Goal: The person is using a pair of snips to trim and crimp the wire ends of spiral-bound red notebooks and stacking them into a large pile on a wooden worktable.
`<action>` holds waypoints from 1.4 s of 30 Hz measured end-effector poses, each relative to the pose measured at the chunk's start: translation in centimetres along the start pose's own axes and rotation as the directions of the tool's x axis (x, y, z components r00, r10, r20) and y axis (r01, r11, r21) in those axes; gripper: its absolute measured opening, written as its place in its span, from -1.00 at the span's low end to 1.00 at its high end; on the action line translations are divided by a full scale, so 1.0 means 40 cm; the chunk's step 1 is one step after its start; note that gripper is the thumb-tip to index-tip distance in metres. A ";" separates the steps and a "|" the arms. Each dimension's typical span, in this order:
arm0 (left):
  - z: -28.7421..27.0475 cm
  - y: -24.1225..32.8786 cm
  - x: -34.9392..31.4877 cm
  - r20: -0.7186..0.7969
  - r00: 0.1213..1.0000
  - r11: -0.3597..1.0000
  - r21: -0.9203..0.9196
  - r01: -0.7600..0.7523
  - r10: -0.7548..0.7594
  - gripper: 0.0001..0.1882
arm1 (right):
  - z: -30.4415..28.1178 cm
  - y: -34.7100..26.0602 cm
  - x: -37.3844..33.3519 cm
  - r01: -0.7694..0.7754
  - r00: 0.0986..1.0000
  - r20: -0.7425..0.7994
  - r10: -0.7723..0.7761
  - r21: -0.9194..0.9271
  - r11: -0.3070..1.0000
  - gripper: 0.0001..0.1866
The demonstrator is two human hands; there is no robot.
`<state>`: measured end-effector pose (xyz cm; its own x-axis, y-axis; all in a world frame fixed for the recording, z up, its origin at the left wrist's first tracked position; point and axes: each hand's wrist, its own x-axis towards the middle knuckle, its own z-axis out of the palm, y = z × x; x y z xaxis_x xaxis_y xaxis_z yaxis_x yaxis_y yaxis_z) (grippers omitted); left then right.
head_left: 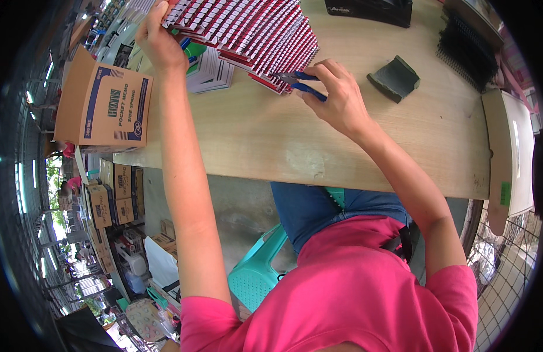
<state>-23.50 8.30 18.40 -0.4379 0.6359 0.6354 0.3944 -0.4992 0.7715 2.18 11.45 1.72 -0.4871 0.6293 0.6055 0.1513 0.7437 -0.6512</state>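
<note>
A broad row of red spiral-bound notepads [257, 38] lies across the far part of the table, their white wire bindings facing up in slanting rows. My left hand [165, 50] grips the far left end of the row, fingers partly hidden by it. At the near right end, my right hand [340, 97] is closed around blue-handled pliers [309, 90]. The jaws of the pliers touch or nearly touch the bindings at that corner. Loose white sheets [216, 73] lie under the row, with a green object [195, 50] beside my left wrist.
An open cardboard box [110, 108] stands at the table's left edge. Right of my right hand sits a dark green hollow block [394, 79]. Black wire combs [468, 50] and a cream box [509, 146] line the right side. A black package [371, 10] lies at the far edge.
</note>
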 end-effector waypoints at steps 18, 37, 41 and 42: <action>-0.014 -0.013 0.013 0.042 0.999 0.999 0.034 -0.006 0.005 -0.45 | 0.014 0.018 -0.004 0.014 0.999 -0.034 -0.014 -0.002 1.000 -0.58; -0.006 -0.009 0.008 -0.008 1.000 0.999 -0.036 -0.012 0.012 -0.50 | 0.010 0.000 -0.025 -0.010 0.999 0.049 0.014 -0.070 0.998 -0.53; -0.012 -0.011 0.005 0.019 1.000 1.000 0.012 -0.024 0.024 -0.48 | -0.030 -0.032 0.020 -0.497 0.821 0.402 0.406 0.153 0.854 -0.59; -0.014 -0.011 0.007 0.025 0.999 0.998 0.047 -0.041 0.040 -0.46 | -0.030 -0.022 0.031 -0.644 0.718 0.507 0.477 0.226 0.731 -0.60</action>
<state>-24.23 8.38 18.24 -0.4014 0.6301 0.6647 0.4495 -0.4968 0.7424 2.49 11.84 3.58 -0.7137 0.6923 -0.1071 0.2300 0.0872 -0.9693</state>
